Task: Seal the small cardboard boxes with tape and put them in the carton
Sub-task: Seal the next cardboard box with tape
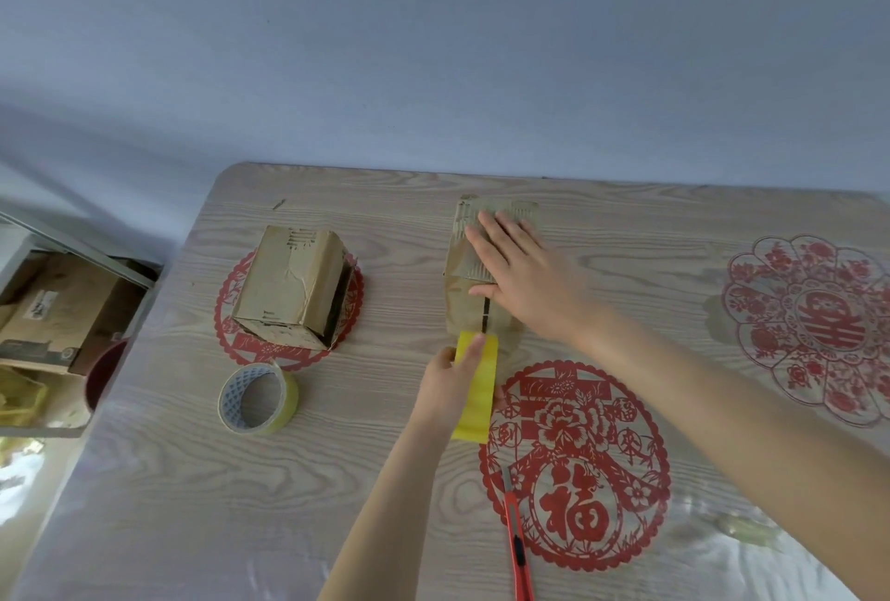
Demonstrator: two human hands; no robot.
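Right hand (522,273) lies flat, palm down, on top of the small brown cardboard box (462,258), mid-table toward the far edge. Fingers are straight and slightly apart, pressing, nothing gripped. We see a dark slit running down the box's near part, below the hand.

Left hand (450,383) pinches the short strip of yellow adhesive tape (477,403) at its far end, w/ index finger on top and thumb at the strip's left edge. Other fingers are hidden, so we can't tell their state. The strip's far end touches the box's near bottom edge. The rest runs back toward us over the light wood-grain table (144,480).

The second small brown cardboard box (289,282), dented, stands well to the left, apart from both hands. It sits on a round red paper-cut (226,306) and has a dark gap along its right side. The roll of yellow tape with white core (257,400) lies flat just nearer than that box, not touching it.

The red utility knife (517,542) lies at the near edge, blade end pointing away, on the large red paper-cut w/ flower motif (578,465). A third red floral paper-cut (814,326) is at far right.

The large brown cardboard carton (58,306) sits off the table's left edge, lower down. We can't tell whether it's open or what's inside.
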